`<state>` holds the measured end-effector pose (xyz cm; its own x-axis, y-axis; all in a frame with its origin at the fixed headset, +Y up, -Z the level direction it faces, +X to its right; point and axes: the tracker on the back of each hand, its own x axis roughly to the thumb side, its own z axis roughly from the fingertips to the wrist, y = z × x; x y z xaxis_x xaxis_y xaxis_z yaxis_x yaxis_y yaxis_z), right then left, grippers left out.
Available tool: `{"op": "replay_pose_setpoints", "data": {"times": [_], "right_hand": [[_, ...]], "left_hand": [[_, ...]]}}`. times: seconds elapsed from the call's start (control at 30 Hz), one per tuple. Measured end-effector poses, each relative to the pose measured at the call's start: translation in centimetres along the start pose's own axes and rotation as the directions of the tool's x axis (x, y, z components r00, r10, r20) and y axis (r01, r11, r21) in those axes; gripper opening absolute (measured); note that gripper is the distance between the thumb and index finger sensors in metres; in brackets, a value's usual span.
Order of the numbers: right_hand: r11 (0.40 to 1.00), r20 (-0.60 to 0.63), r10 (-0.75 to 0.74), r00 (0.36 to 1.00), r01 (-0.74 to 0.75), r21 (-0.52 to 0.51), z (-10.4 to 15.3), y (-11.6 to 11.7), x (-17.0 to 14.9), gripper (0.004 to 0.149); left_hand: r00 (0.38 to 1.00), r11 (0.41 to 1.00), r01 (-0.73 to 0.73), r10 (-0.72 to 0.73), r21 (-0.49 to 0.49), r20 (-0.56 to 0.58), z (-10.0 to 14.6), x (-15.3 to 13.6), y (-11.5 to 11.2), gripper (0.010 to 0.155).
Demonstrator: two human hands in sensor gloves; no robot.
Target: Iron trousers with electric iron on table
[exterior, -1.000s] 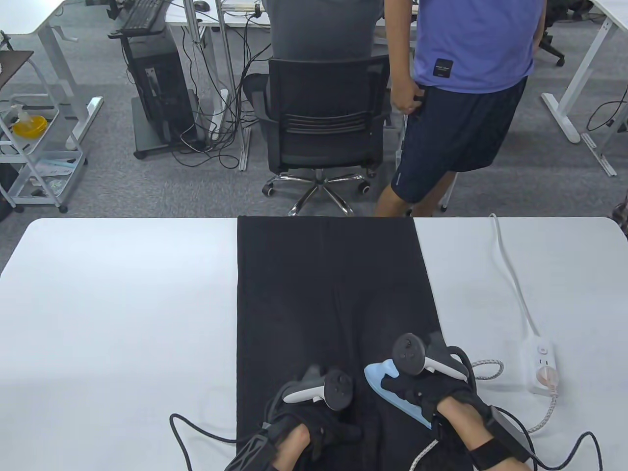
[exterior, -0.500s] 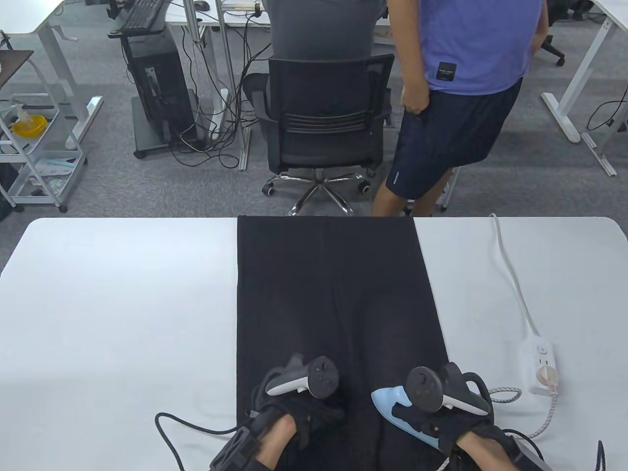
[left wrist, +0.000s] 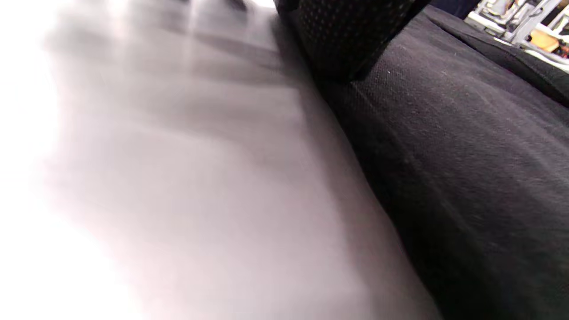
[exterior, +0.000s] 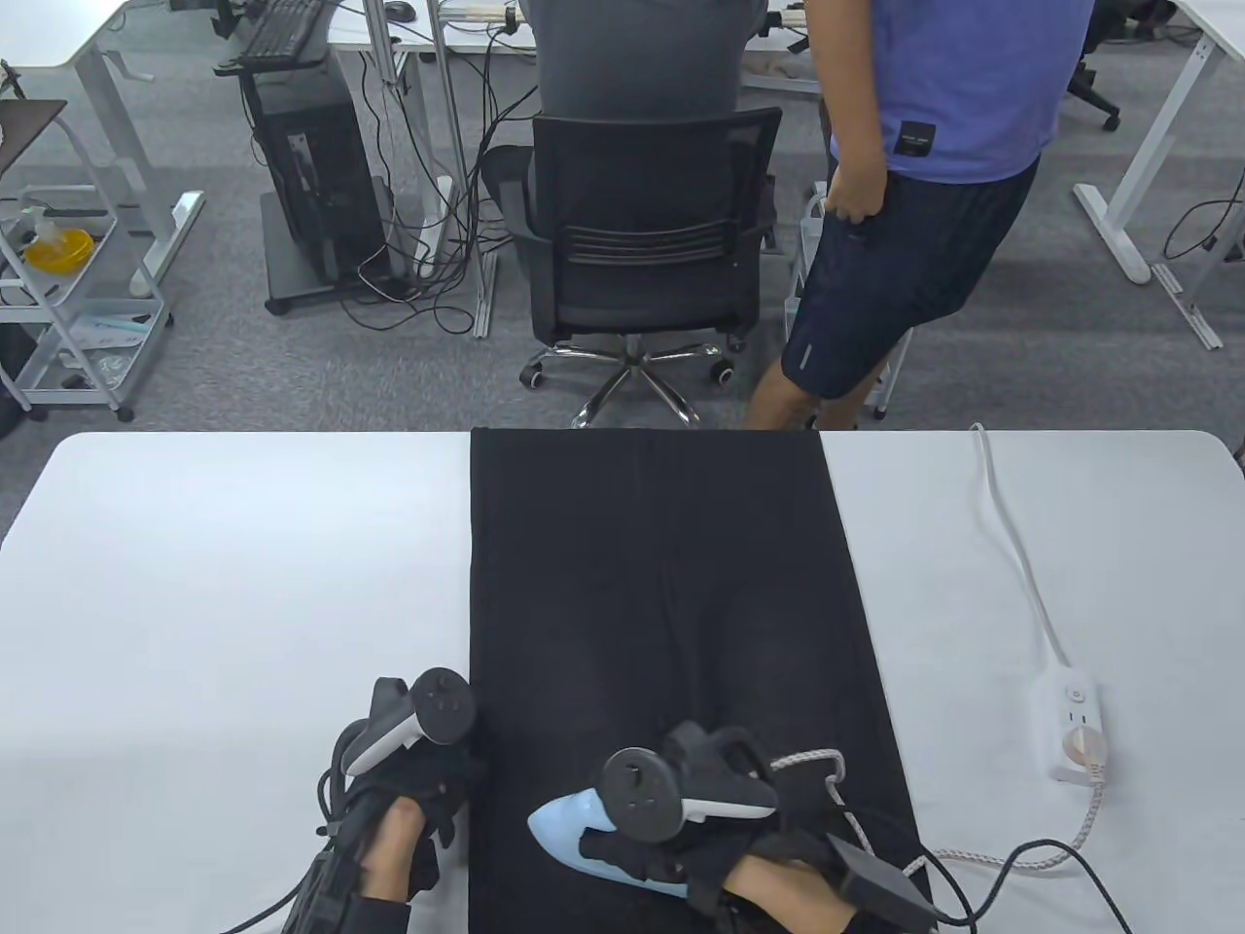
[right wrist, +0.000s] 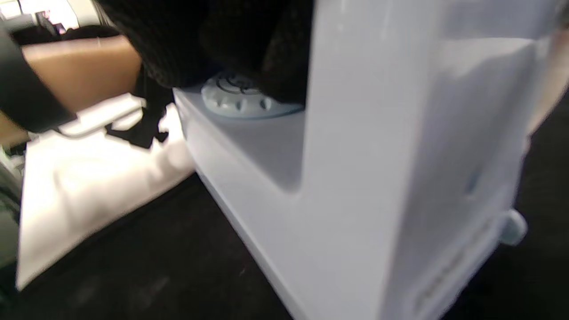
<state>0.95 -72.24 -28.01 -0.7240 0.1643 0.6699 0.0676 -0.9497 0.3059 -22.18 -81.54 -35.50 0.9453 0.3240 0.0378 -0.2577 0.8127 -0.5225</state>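
Black trousers (exterior: 661, 584) lie flat down the middle of the white table (exterior: 243, 584). A light blue electric iron (exterior: 559, 835) sits on the near left part of the trousers, nose pointing left. My right hand (exterior: 671, 846) grips its handle; in the right wrist view the gloved fingers (right wrist: 213, 40) curl over the iron (right wrist: 355, 178) above its dial (right wrist: 240, 98). My left hand (exterior: 423, 793) rests at the trousers' left edge, mostly on the table. In the left wrist view a gloved finger (left wrist: 342, 35) touches the edge of the cloth (left wrist: 466, 155).
A white power strip (exterior: 1075, 725) lies on the table at the right, with the iron's braided cord (exterior: 1080, 837) plugged in and looping back across the trousers. Beyond the far edge stand an office chair (exterior: 642, 243) and a person in a blue shirt (exterior: 953, 97).
My right hand has slid the iron leftward across the trousers, from the right leg to the left. My left hand has moved left off the cloth to its edge. The standing person shifted right.
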Motion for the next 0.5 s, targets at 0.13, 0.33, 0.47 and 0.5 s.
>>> {"op": "replay_pose_setpoints", "data": {"times": [0.13, 0.33, 0.47, 0.5], "right_hand": [[0.992, -0.013, 0.079, 0.997, -0.078, 0.103, -3.9, 2.4, 0.5, 0.052], [0.995, -0.088, 0.077, 0.993, -0.071, 0.073, -7.9, 1.4, -1.9, 0.052], [0.998, -0.214, 0.027, 0.976, -0.016, 0.056, -12.1, -0.3, -5.0, 0.051], [0.999, -0.247, 0.018, 0.969, -0.005, 0.053, -13.1, -0.8, -5.8, 0.052]], "left_hand": [[0.998, 0.998, -0.061, 0.061, -0.035, -0.005, -0.2, -0.8, -0.3, 0.078], [0.998, 0.997, -0.067, 0.067, -0.045, -0.014, -0.3, -0.7, -0.5, 0.077], [0.996, 0.995, -0.086, 0.085, -0.047, -0.013, -0.3, -1.0, -0.6, 0.077], [0.996, 0.995, -0.092, 0.091, -0.047, -0.013, -0.3, -1.1, -0.6, 0.077]]}}
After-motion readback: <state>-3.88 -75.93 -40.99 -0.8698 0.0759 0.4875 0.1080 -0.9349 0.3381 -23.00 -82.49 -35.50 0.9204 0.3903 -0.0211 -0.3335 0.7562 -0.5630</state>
